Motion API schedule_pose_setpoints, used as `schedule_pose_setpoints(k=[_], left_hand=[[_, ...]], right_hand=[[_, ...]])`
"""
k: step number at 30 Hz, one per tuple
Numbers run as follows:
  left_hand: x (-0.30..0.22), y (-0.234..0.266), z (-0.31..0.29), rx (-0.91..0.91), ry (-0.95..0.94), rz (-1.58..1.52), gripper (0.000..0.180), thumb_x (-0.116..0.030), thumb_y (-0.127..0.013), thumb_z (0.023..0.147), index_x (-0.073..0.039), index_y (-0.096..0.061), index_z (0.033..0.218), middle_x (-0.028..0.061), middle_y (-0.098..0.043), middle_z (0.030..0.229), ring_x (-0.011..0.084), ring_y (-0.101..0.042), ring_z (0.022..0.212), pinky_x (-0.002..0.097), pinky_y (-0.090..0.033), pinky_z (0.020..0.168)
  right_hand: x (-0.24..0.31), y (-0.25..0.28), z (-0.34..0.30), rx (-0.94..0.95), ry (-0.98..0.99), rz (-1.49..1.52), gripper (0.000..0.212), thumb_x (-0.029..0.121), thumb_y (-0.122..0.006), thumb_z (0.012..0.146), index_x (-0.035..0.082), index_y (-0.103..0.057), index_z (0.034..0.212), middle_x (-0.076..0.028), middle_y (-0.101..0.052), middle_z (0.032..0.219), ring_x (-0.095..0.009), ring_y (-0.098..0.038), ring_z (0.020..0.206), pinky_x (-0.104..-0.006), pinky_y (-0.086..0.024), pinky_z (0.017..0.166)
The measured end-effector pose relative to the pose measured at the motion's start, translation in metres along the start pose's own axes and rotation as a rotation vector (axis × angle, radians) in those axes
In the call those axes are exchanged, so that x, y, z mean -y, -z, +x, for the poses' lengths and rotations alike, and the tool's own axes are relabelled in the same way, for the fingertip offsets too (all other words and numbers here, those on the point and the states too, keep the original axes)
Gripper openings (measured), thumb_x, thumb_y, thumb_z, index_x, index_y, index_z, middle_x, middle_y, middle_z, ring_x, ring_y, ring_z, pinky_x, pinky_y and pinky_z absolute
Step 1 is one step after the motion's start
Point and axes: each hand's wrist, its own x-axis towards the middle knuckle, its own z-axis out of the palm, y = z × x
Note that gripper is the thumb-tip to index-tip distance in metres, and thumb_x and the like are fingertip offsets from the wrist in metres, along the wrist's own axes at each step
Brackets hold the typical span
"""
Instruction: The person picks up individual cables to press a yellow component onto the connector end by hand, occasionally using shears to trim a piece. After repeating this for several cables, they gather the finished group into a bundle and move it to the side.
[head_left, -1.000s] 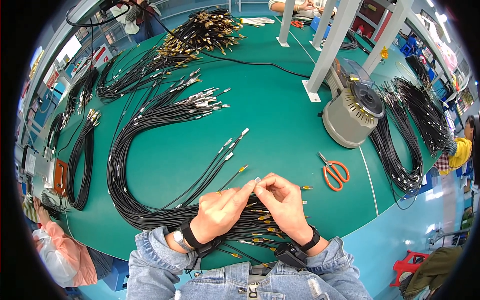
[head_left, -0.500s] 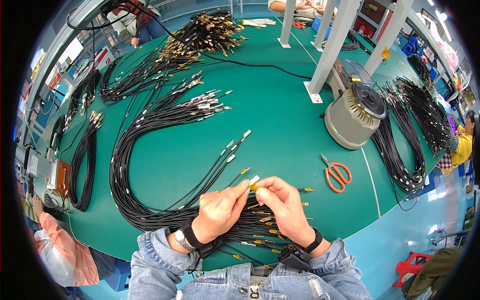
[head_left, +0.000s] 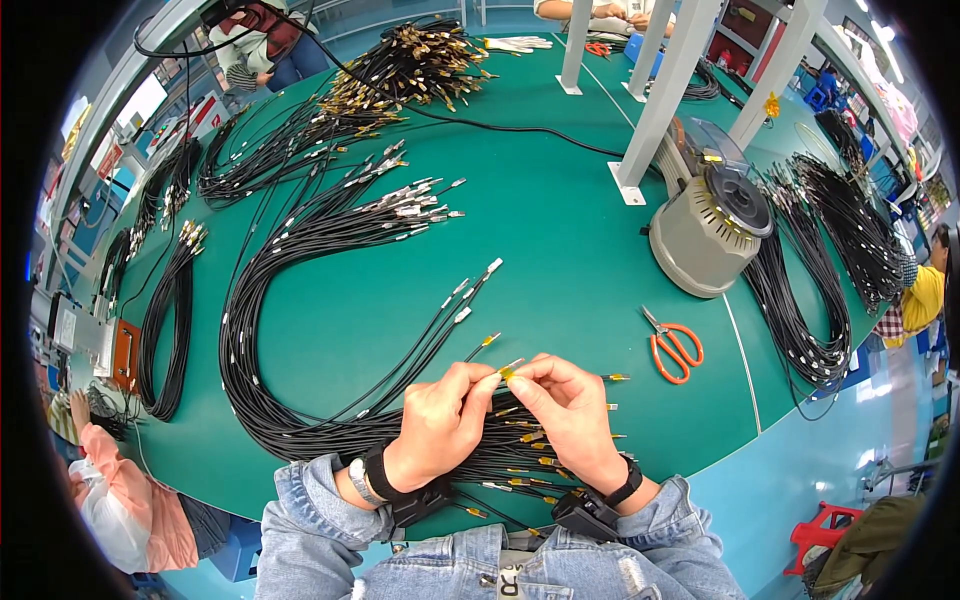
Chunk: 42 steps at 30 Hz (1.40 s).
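My left hand [head_left: 440, 418] and my right hand [head_left: 568, 412] meet above the near part of the table, thumbs and forefingers pinched together. Between their fingertips is a cable end with a strip of yellow tape [head_left: 507, 373] around it; its pale tip shows just above. Both hands are closed on this one end. Under and beside them lies a thick bundle of black cables [head_left: 330, 435], its near ends wrapped in yellow tape. A few cables with white-tagged ends [head_left: 462, 315] fan out just beyond my left hand.
Orange-handled scissors [head_left: 677, 350] lie to the right. Behind them stand a round grey tape dispenser [head_left: 705, 235] and white metal posts [head_left: 665, 100]. More black cable bundles lie right [head_left: 800, 290] and left [head_left: 170, 340]; a heap of yellow-ended cables [head_left: 420, 65] is at the back. Other people sit around.
My fingertips have shifted slightly and turned the cable end, so its white tip now looks thinner and tilted to the right. Both hands stay in nearly the same place.
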Motion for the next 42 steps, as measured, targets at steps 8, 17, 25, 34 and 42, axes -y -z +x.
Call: schedule_pose_setpoints(k=[8,17,25,34,42], left_hand=[[-0.004,0.002,0.002,0.119,0.245,-0.326,0.013,-0.010,-0.054,0.092,0.000,-0.056,0.083,0.0010,-0.056,0.055,0.0041,-0.047,0.043,0.0193,-0.032,0.040],[-0.004,0.018,0.013,0.371,0.598,-0.775,0.023,-0.020,-0.047,0.096,-0.001,-0.057,0.086,0.0013,-0.053,0.056,0.0028,-0.035,0.039,0.0190,-0.026,0.037],[-0.004,0.024,0.017,0.564,0.688,-0.963,0.029,-0.025,-0.045,0.097,-0.002,-0.056,0.085,0.0021,-0.051,0.056,0.0034,-0.033,0.038,0.0190,-0.024,0.038],[0.008,0.022,0.014,0.730,0.777,-1.278,0.034,-0.029,-0.045,0.097,-0.001,-0.054,0.080,0.0000,-0.047,0.054,0.0035,-0.034,0.039,0.0190,-0.023,0.037],[0.002,0.027,0.018,0.829,0.812,-1.267,0.034,-0.029,-0.051,0.094,-0.001,-0.055,0.077,0.0004,-0.049,0.055,0.0069,-0.039,0.041,0.0211,-0.029,0.038]], right_hand=[[0.001,0.002,0.001,-0.014,-0.006,0.008,0.007,0.006,-0.060,0.087,-0.001,-0.060,0.088,-0.002,-0.059,0.088,-0.006,-0.054,0.079,-0.0210,-0.045,0.071],[0.000,0.001,0.001,0.008,0.056,-0.001,0.008,0.006,-0.061,0.087,-0.001,-0.059,0.087,-0.002,-0.058,0.087,-0.007,-0.054,0.079,-0.0213,-0.045,0.071],[0.002,0.001,0.003,0.054,0.129,0.010,0.008,0.005,-0.061,0.087,-0.002,-0.059,0.089,-0.002,-0.056,0.086,-0.009,-0.053,0.079,-0.0227,-0.045,0.072],[-0.004,0.007,0.007,0.196,0.215,0.024,0.008,0.005,-0.060,0.087,-0.001,-0.061,0.092,-0.006,-0.058,0.087,-0.013,-0.054,0.080,-0.0251,-0.045,0.072],[0.010,0.016,0.005,0.228,0.233,-0.055,0.015,0.011,-0.056,0.091,-0.002,-0.061,0.087,-0.006,-0.057,0.086,-0.013,-0.055,0.080,-0.0259,-0.045,0.073]])
